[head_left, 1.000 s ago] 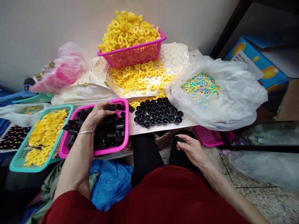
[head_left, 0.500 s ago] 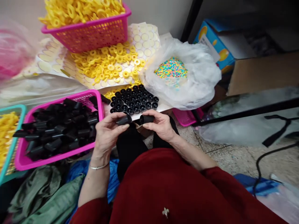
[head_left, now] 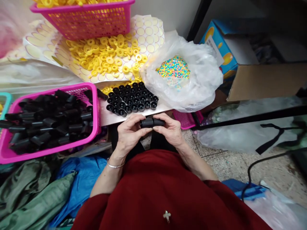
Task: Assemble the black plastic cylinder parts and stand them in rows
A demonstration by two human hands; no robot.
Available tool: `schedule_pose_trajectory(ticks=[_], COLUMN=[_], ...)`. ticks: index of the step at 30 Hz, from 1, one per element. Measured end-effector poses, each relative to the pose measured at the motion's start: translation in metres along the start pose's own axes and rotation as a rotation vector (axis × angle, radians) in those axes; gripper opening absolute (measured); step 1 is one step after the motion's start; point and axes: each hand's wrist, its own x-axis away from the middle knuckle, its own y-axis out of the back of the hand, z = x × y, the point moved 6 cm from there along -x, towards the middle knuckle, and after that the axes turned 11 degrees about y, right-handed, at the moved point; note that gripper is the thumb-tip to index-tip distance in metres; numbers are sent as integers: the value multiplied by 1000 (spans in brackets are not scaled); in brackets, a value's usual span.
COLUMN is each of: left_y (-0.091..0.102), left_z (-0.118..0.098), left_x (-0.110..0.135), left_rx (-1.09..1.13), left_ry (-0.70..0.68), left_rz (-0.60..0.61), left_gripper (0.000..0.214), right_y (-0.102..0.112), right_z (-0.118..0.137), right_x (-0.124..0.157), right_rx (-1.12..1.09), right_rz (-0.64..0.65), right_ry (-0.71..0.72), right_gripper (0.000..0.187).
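In front of my lap, my left hand (head_left: 130, 131) pinches one black plastic tube (head_left: 146, 123) between thumb and fingers. A second black plastic tube (head_left: 158, 122) is in the grip of my right hand (head_left: 170, 130). The two pieces meet end to end; whether one sits inside the other I cannot tell. Just beyond my hands, short black cups (head_left: 131, 99) stand upright in close rows on a white board (head_left: 110, 118). To the left, a pink basket (head_left: 96, 127) holds a heap of black tubes (head_left: 50, 123).
Yellow ring pieces (head_left: 103, 57) lie on a sheet with printed circles (head_left: 150, 30), below another pink basket (head_left: 83, 22). A plastic bag (head_left: 203, 73) holds small coloured beads (head_left: 174, 67). At right are a cardboard box (head_left: 266, 81) and a black bar (head_left: 240, 116).
My hands have come together, and the two black tubes, apart before, now touch end to end. The view has shifted, so the basket and cups appear further left and slightly higher.
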Motion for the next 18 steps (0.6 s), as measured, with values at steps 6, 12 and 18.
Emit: schedule_pose_trajectory(ticks=[6, 12, 18], left_y=[-6, 94, 222], left_z=[9, -34, -67], left_x=[5, 5, -26], left_rx=[-32, -293, -609], left_ry=[35, -126, 119], left_rz=[-39, -468, -731], left_gripper=[35, 35, 41], right_y=[8, 24, 27], right_z=[-21, -45, -72], right_x=[16, 36, 41], right_rx=[-161, -189, -131], right_rz=[-124, -276, -256], right_ry=[-239, -441, -540], right_gripper=[36, 35, 38])
